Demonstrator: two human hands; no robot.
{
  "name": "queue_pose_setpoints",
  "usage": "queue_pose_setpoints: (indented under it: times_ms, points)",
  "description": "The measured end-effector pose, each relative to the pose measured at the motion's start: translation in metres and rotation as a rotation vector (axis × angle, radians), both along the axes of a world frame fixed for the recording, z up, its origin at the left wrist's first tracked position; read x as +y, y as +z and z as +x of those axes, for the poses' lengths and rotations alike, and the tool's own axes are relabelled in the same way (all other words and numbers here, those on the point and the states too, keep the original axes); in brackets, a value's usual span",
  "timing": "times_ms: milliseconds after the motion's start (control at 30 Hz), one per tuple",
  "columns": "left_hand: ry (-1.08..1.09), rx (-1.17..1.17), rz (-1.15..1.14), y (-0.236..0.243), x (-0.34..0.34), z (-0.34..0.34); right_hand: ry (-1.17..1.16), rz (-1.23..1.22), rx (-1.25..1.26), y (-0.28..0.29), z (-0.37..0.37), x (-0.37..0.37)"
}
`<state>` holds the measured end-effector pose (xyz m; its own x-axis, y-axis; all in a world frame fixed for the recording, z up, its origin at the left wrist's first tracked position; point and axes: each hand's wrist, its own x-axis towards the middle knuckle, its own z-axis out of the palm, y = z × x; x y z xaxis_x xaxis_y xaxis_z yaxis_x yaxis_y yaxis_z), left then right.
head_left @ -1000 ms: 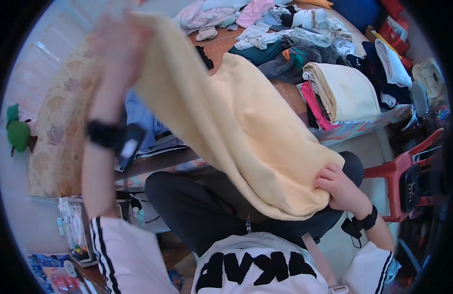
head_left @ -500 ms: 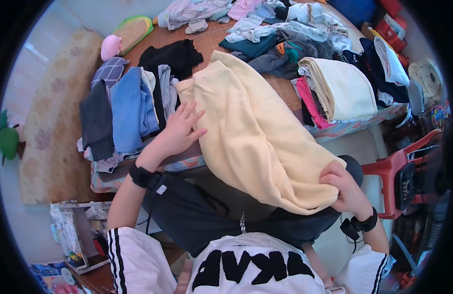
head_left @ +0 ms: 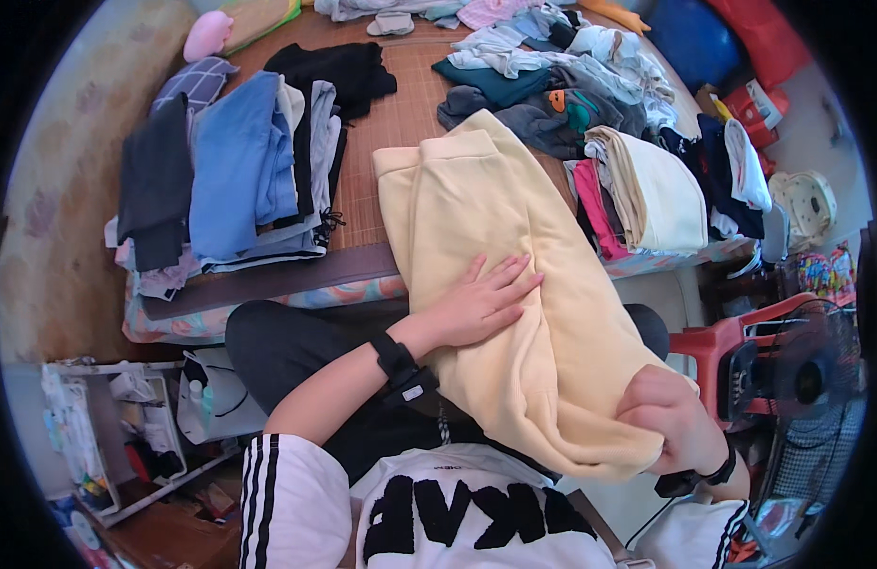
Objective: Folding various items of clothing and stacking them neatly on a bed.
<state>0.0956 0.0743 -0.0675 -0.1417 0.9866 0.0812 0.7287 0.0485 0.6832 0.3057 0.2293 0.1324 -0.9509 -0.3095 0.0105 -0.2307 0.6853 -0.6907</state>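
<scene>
Head view: the yellow garment (head_left: 514, 247) lay aslant across the person's lap, its far banded ends over the edge of the bed (head_left: 358, 194), its near end by the R thigh. R hand (head_left: 674, 412) had its grip curled tight on the near R corner, w/ cloth bunched next to it. L hand (head_left: 472, 311) lay flat on the middle, fingers a bit apart, grip wide, nothing pinched.

Handling, judged by eye: soft, thickish cloth, prob. light to mid wt., no stiffness, not fragile, surface matt so unlikely to slip. It'd sag btwn holds & crease easily, e.g. the deep folds nr the R hand. Best holds: the far bands or near corners, w/ all layers taken tog.; a flat palm suited the middle. Blue jeans (head_left: 235, 175) lay to the L, a folded cream cloth (head_left: 671, 194) to the R, both apart from it.
</scene>
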Motion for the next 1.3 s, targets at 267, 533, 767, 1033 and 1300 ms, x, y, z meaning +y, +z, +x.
queue_pose_setpoints:
  times_ms: [267, 533, 767, 1033, 1300]
  points:
    - [-0.172, 0.168, 0.1, 0.029, -0.003, -0.011, -0.18, -0.074, -0.173, 0.012, 0.005, 0.007]
    - [0.176, -0.107, 0.169, 0.008, -0.01, 0.003, -0.408, -0.033, -0.08, 0.017, 0.023, 0.007]
    - [0.122, -0.658, 0.268, 0.03, -0.079, -0.002, -0.694, -0.082, 0.007, 0.058, -0.078, 0.052]
    - [0.669, -0.777, 0.37, 0.045, -0.069, 0.018, -0.283, 0.527, 0.362, 0.025, -0.263, 0.061]
    - [0.902, -0.092, 0.398, 0.05, -0.076, 0.011, -0.355, 0.501, -0.004, -0.041, -0.174, 0.049]
